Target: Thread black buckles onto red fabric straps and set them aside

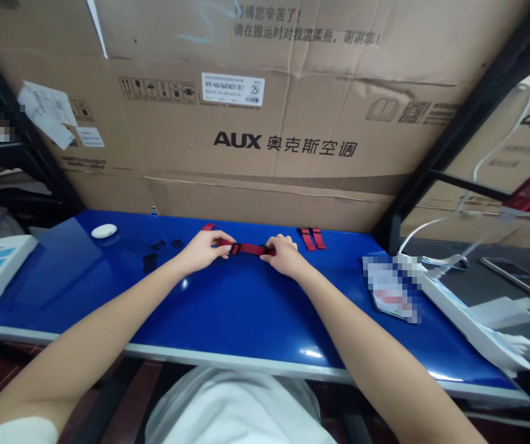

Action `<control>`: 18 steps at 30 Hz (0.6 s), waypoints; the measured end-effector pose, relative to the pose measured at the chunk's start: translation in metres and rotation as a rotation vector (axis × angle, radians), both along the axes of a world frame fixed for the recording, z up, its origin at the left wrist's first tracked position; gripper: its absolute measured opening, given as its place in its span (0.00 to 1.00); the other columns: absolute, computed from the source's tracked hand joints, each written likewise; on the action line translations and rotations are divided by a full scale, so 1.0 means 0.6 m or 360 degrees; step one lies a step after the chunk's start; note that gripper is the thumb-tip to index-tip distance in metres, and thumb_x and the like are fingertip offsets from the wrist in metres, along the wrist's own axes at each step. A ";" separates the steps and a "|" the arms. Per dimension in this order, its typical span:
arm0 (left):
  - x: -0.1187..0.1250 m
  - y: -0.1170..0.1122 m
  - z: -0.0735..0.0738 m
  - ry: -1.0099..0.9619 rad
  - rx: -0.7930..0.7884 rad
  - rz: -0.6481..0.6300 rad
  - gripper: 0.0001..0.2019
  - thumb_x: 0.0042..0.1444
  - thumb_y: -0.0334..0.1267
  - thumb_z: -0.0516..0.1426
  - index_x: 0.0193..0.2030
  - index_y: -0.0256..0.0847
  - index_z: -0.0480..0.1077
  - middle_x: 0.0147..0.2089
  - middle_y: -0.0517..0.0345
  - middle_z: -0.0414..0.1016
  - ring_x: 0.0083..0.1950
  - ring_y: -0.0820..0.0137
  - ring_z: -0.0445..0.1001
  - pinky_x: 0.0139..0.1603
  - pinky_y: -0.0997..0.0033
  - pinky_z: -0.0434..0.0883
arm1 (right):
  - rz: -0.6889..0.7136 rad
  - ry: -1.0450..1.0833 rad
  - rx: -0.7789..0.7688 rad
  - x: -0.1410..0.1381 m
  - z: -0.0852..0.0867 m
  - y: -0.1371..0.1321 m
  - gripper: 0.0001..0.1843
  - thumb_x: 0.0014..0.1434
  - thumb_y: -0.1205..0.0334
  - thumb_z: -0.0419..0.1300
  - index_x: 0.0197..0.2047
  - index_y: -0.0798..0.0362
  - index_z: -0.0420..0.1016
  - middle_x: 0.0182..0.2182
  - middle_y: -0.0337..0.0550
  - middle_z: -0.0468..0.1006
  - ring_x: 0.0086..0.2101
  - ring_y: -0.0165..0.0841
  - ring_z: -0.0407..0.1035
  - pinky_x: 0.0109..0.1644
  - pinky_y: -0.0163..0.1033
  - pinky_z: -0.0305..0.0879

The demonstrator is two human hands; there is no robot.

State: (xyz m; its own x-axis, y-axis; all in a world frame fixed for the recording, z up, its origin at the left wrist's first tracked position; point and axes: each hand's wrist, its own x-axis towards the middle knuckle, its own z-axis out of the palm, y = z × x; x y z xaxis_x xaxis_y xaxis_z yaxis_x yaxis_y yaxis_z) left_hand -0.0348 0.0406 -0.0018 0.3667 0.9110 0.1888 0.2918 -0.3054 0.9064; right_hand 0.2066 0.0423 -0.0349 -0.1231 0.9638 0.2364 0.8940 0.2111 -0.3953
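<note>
Head view: the person's bare left hand [207,248] and bare right hand [285,256] are apart from each other, each clamped on one end of a narrow red fabric strap [249,248]. The strap runs almost straight between them, over the far half of a glossy blue tabletop [246,308]; whether it touches the surface cannot be told. The left thumb and fingers pinch its left end beside a small black plastic buckle [235,248]. The right fingers curl round the other end, where a second dark fitting is partly hidden.

A short red strap piece [208,227] lies just behind the left hand. Small black plastic parts [150,263] are scattered to that hand's left, and farther left sits a white oval object [104,231]. Beyond the right hand, two red straps with black fittings [312,239] lie side by side near a large brown cardboard panel [293,123] that stands along the back edge. Toward the right edge are a flat, blurred-out rectangular object [391,290] and a long white power strip [459,308].
</note>
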 end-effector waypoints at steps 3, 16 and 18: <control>-0.019 0.020 -0.009 0.0259 0.0173 0.0254 0.11 0.49 0.41 0.64 0.37 0.37 0.75 0.30 0.55 0.77 0.28 0.66 0.77 0.36 0.64 0.74 | 0.0063 0.0069 -0.0043 0.016 0.008 0.002 0.03 0.56 0.64 0.62 0.36 0.51 0.76 0.37 0.46 0.74 0.41 0.40 0.65 0.44 0.42 0.59; 0.032 -0.017 -0.007 -0.0481 -0.0342 -0.0235 0.18 0.51 0.48 0.64 0.37 0.39 0.62 0.34 0.55 0.75 0.31 0.66 0.78 0.25 0.74 0.67 | 0.0822 0.1705 -0.0488 -0.023 0.053 -0.047 0.18 0.48 0.54 0.68 0.40 0.54 0.78 0.32 0.43 0.77 0.31 0.32 0.70 0.35 0.38 0.65; 0.036 -0.021 -0.010 -0.0525 -0.0372 -0.0268 0.19 0.52 0.48 0.64 0.37 0.40 0.61 0.32 0.57 0.75 0.32 0.64 0.79 0.28 0.71 0.70 | 0.0747 0.1561 -0.0313 -0.025 0.052 -0.048 0.15 0.49 0.53 0.67 0.38 0.53 0.79 0.34 0.43 0.77 0.34 0.33 0.70 0.38 0.39 0.66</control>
State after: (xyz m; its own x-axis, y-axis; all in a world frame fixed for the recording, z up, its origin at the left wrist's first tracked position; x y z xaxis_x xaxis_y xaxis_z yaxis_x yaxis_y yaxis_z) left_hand -0.0131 0.0278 -0.0079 0.4684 0.8758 0.1169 -0.0614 -0.0997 0.9931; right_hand 0.1915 0.0137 -0.0036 -0.3297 0.9019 0.2792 0.0217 0.3029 -0.9528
